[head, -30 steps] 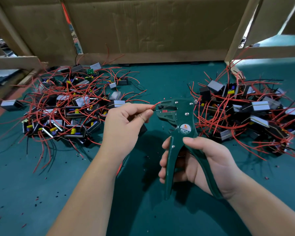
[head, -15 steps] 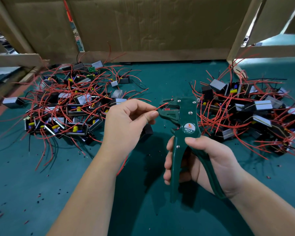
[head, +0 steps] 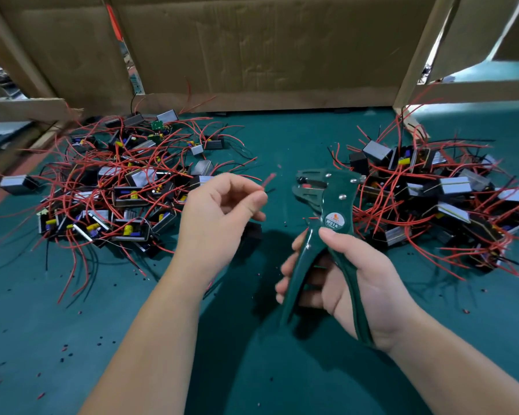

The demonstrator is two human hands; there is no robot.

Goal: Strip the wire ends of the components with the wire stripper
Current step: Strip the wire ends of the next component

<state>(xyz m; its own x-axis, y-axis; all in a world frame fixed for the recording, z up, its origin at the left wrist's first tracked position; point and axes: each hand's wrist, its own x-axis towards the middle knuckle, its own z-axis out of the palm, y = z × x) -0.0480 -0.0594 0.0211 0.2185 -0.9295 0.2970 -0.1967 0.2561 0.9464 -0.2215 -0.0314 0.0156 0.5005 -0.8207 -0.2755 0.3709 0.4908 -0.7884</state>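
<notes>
Teal matting [head: 252, 372] spreads beneath our forearms. Our right hand [head: 360, 283] curls its fingers round the handles of the wire stripper [head: 330, 199], head upward. Left of those fingers, our left hand [head: 216, 217] pinches a red wire [head: 268, 179] between thumb and forefinger, its blurred tip just short of the stripper's head. Beyond them sit the left pile [head: 126, 187] and right pile [head: 432, 202] of components, backed by cardboard [head: 267, 55].

Your left grip [head: 222, 211], fingers curled, apparently pinches a blurred red wire [head: 268, 178]; your right grip [head: 351, 280] clasps the wire stripper [head: 330, 190].
</notes>
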